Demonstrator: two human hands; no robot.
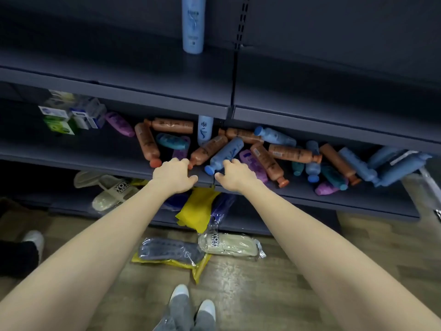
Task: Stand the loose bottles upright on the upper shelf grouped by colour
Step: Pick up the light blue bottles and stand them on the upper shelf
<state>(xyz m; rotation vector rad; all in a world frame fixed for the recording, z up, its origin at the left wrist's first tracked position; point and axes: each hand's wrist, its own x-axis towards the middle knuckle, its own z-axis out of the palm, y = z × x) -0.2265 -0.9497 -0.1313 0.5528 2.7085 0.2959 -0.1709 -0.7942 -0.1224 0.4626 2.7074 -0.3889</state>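
Just beside the right grip (235,174) lies a blue bottle (225,155).

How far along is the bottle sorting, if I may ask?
Done: one blue bottle stands on the upper shelf. In hand: the left hand and right hand reach into the pile, neither plainly gripping yet. Remaining: orange, blue, purple and teal bottles lying there.

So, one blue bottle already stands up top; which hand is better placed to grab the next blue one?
Right. The right hand is at the lying blue bottle, just beside its cap; the left hand is nearer an orange bottle. I cannot tell whether either hand touches.
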